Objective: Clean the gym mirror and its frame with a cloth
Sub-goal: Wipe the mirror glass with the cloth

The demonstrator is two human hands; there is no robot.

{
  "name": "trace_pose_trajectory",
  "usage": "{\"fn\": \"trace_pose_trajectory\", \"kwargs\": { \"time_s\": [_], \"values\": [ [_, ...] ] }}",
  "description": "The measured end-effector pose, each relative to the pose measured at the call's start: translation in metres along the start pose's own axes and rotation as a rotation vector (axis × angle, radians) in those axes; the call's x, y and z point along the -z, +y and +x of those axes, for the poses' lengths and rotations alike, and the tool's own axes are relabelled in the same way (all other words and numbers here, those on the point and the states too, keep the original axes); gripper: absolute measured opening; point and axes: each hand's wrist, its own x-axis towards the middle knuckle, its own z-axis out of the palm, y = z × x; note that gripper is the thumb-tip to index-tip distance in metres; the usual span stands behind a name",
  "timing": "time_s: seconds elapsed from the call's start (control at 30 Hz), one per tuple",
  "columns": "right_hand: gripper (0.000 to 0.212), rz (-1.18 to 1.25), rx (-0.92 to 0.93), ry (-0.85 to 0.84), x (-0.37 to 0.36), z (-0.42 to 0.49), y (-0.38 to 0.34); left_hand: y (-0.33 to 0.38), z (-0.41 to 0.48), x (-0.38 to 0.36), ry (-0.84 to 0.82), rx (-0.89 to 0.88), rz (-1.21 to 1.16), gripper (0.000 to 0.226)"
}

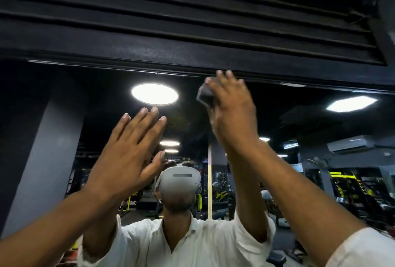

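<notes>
A person's left hand [128, 149] is raised flat, fingers straight, at the gym mirror [299, 121], holding nothing, while the right hand [230, 104] grips a bunched dark cloth [205, 94] near its top edge. The black frame [149, 53] runs left to right just above, nearest the right hand.

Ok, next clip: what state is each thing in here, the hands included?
left hand: open, fingers straight, raised flat toward the mirror.
right hand: holds the cloth, blurred.
cloth: bunched, at the mirror's top edge.
frame: black top rail, just above the cloth.
round light: lit, seen in the mirror.
</notes>
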Motion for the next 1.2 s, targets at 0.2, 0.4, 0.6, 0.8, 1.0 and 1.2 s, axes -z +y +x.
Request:
{"fn": "trace_pose_trajectory", "kwargs": {
  "time_s": [0.2, 0.4, 0.6, 0.8, 1.0, 1.2],
  "values": [
    [0.061, 0.139, -0.316, 0.079, -0.008, 0.005, -0.045, 0.0, 0.0, -0.003, 0.002, 0.011, 0.005, 0.075],
    [0.058, 0.131, 0.168, -0.116, -0.016, 0.01, -0.076, -0.009, -0.003, 0.009, -0.015, 0.012, -0.134, 0.077],
    [0.062, 0.148, -0.136, -0.058, -0.016, 0.01, -0.076, -0.067, -0.038, 0.013, -0.065, -0.095, 0.023, 0.076],
    [0.066, 0.206, 0.13, -0.228, 0.012, -0.123, -0.146, -0.055, -0.092, 0.007, -0.042, -0.223, 0.046, 0.077],
    [0.058, 0.022, 0.221, -0.269, 0.021, -0.108, -0.109, -0.057, -0.094, 0.005, -0.045, -0.228, 0.003, 0.077],
    [0.056, 0.071, -0.166, -0.135, 0.013, -0.086, -0.113, -0.058, -0.093, 0.005, -0.048, -0.237, 0.003, 0.078]
  ]
}}
